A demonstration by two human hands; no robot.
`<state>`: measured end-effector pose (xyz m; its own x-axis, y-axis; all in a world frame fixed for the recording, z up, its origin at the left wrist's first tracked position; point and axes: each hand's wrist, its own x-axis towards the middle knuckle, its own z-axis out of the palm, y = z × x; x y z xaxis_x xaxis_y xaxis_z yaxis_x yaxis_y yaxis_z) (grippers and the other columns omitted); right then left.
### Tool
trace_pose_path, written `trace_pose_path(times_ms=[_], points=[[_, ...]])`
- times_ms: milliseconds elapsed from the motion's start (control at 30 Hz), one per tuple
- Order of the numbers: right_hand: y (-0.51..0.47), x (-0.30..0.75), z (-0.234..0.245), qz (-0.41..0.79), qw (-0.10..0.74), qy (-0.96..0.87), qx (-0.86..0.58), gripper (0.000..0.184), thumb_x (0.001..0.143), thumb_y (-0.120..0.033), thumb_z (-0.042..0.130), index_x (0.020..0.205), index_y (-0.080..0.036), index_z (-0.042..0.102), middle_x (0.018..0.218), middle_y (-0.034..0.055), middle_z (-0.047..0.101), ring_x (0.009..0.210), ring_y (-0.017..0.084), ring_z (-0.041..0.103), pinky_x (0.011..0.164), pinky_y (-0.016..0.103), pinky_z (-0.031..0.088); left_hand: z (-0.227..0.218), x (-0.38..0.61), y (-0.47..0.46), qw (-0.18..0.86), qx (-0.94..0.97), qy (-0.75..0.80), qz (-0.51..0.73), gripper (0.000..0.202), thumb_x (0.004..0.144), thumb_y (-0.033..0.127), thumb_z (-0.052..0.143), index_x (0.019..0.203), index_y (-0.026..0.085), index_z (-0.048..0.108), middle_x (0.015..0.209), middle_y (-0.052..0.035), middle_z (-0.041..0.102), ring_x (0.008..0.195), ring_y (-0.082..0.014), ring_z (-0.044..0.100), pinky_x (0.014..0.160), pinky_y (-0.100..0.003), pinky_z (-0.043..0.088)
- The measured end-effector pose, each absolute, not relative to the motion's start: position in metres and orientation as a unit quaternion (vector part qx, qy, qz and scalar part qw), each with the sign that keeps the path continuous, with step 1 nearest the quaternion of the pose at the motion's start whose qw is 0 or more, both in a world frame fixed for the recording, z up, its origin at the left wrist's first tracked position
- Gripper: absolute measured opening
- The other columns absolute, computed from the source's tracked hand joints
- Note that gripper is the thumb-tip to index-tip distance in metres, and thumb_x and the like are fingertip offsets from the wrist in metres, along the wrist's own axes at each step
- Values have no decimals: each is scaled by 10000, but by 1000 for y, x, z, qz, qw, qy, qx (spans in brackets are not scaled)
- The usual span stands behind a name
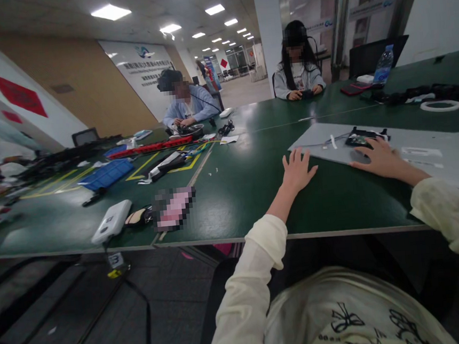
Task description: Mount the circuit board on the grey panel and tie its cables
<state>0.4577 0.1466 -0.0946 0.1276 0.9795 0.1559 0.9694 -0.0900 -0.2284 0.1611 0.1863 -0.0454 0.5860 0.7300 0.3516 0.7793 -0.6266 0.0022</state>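
My left hand (297, 170) lies palm down on the green tabletop, fingers spread, near the left corner of a grey mat (319, 138). Nothing is in it. My right hand (383, 159) rests over the mat with its fingers apart. Just beyond its fingertips lies a dark electronic part with a circuit board (355, 138), partly hidden by the fingers; whether they touch it I cannot tell. A thin cable runs leftward from that part. A small white strip (333, 141) lies beside it, and clear plastic pieces (420, 151) sit right of my hand.
The green table (233, 209) holds a pink phone (176, 209), a white box-shaped device (112, 221), a blue tray (106, 174), a water bottle (383, 66) and a white ring (440, 106). Two people (189, 103) sit across the table handling things; another person is at the far left.
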Motion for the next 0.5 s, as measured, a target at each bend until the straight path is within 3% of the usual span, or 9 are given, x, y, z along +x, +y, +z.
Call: trace_pose_path(times_ms=[167,300,500], points=[[148,486,-100,27,160,-558,-814,827,790,-801,402,1423,-270,436,1588,158,96,1412,465,8,969,771,139,-49,151,195,1,-900,-413,-138,533,969,468,335,1417,178,345,1550,-152,275,1423,-294,286,1123,-498,322],[148,507,-106,-4,204,-486,-850,924,752,-826,416,1433,-202,427,1582,200,9,1395,500,-55,963,763,117,-51,150,200,-33,-908,-397,-134,520,963,446,363,1400,165,363,1547,-158,273,1421,-307,294,1121,-495,340],[155,539,-118,-21,235,-409,-882,1028,708,-859,398,1458,-156,392,1573,237,-11,1386,519,-110,957,768,55,-53,148,202,-55,-909,-391,-131,516,962,443,368,1395,160,373,1544,-153,278,1423,-306,292,1125,-496,342]])
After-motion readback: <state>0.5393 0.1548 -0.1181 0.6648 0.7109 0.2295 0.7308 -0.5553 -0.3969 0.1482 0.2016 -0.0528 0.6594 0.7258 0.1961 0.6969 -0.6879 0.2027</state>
